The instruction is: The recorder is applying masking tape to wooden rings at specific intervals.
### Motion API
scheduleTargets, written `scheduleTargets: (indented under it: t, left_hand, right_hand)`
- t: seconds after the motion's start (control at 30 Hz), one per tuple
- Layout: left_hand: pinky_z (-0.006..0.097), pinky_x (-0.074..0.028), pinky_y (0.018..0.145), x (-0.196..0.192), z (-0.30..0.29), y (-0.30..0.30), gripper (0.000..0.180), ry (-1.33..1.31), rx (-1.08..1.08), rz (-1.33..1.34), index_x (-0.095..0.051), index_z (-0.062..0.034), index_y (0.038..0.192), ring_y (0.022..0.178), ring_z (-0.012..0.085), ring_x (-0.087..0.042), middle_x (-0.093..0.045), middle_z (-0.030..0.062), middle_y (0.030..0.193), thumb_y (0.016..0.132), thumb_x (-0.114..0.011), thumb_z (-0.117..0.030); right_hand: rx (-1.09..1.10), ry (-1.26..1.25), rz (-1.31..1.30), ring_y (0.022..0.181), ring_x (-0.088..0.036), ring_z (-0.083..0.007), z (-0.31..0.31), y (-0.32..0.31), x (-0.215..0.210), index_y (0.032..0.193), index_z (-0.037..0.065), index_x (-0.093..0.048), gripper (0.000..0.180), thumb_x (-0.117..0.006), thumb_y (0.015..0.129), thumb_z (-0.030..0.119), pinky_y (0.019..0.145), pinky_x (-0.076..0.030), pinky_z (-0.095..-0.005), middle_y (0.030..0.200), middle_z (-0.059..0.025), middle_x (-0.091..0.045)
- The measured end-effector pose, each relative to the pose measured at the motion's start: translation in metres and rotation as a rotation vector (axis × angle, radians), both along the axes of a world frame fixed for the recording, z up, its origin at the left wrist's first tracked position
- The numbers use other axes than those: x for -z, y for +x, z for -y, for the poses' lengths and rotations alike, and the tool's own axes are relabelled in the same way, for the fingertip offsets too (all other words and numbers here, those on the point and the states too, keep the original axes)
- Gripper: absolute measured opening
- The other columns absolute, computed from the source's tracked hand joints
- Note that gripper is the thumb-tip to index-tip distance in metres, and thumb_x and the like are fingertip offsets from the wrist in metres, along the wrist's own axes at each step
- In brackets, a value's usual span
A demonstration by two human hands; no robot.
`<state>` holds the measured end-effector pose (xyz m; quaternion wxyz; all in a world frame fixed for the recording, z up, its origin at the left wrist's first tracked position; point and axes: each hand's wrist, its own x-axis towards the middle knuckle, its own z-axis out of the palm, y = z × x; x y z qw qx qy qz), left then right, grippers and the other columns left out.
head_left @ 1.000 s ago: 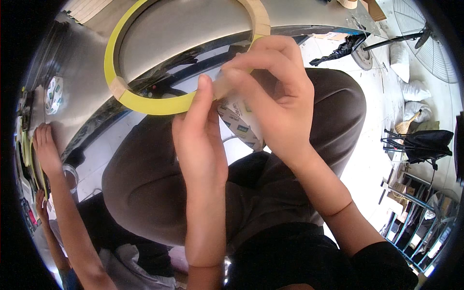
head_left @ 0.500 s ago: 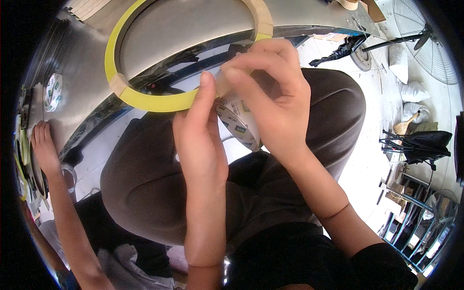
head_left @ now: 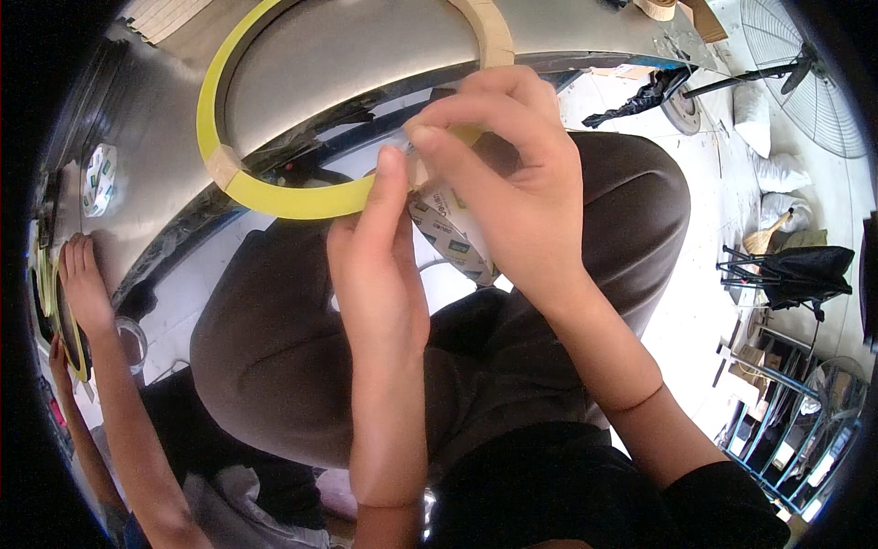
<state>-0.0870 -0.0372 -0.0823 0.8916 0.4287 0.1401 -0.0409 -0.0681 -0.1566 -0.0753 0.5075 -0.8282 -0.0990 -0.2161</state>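
Observation:
A large yellow ring [head_left: 302, 199] with tan bands of tape [head_left: 222, 166] wrapped round it lies partly over the table edge. My left hand [head_left: 380, 265] is closed on its near side, thumb up along the ring. My right hand [head_left: 526, 174] pinches a thin, translucent strip of tape just above my left thumb. Below the right fingers hangs a tape roll [head_left: 450, 235] with a white printed core, tilted and partly hidden by that hand. The ring's right part passes behind the right fingers, and its far edge runs out of view.
A metal-topped table [head_left: 357, 69] bears a second tape roll [head_left: 99, 180] at left. Beside it rests another person's hand [head_left: 84, 279], near more yellow rings [head_left: 48, 284]. At right stand a floor fan [head_left: 800, 73], white sacks [head_left: 785, 212], a black folding chair [head_left: 805, 274] and a blue rack [head_left: 777, 412].
My right fingers have shifted slightly left and up with the tape strip. The ring has tipped slightly, its near side lower. Another arm shows more at the far left.

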Motion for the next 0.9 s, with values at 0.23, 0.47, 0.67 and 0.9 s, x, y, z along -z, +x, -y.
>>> scheduleTargets:
  t: [0.23,0.47,0.67,0.9]
  left_hand:
    - [0.034,-0.041,0.099,0.004,-0.005,-0.001,0.043,0.050,0.080,0.036,-0.058,0.0071,0.121,0.105,0.0175,-0.058,-0.064,0.0118,0.109,0.090,-0.070,-0.022]
    - [0.031,-0.043,0.094,0.000,-0.003,-0.004,0.035,-0.012,0.030,-0.002,-0.061,0.0057,0.116,0.102,0.0160,-0.059,-0.065,0.0099,0.105,0.090,-0.070,-0.016]
    - [0.031,-0.043,0.091,-0.004,0.002,-0.004,0.033,-0.020,0.011,-0.042,-0.061,0.0050,0.115,0.099,0.0151,-0.059,-0.065,0.0090,0.102,0.089,-0.069,-0.014]
    - [0.028,-0.044,0.090,-0.004,0.002,-0.007,0.035,-0.103,-0.007,-0.091,-0.058,0.0038,0.115,0.099,0.0146,-0.058,-0.063,0.0100,0.105,0.088,-0.071,-0.014]
  right_hand:
    - [0.072,-0.159,-0.005,0.097,-0.052,-0.0177,-0.004,0.002,-0.008,0.089,0.005,-0.072,0.012,-0.074,0.077,0.007,0.083,-0.044,-0.0281,0.099,-0.0048,-0.053]
    - [0.094,-0.246,-0.070,0.098,-0.053,-0.0190,-0.006,0.003,-0.017,0.089,0.006,-0.073,0.013,-0.074,0.077,0.010,0.084,-0.044,-0.0300,0.102,-0.0060,-0.054]
    - [0.295,-0.314,-0.046,0.098,-0.053,-0.0187,-0.009,0.009,-0.027,0.095,0.005,-0.072,0.020,-0.074,0.076,0.011,0.084,-0.045,-0.0306,0.101,-0.0067,-0.055]
    - [-0.136,-0.428,-0.024,0.080,-0.063,-0.0163,0.028,0.010,-0.059,0.103,0.007,-0.074,0.022,-0.069,0.082,0.004,0.068,-0.050,-0.0224,0.091,-0.0074,-0.064]
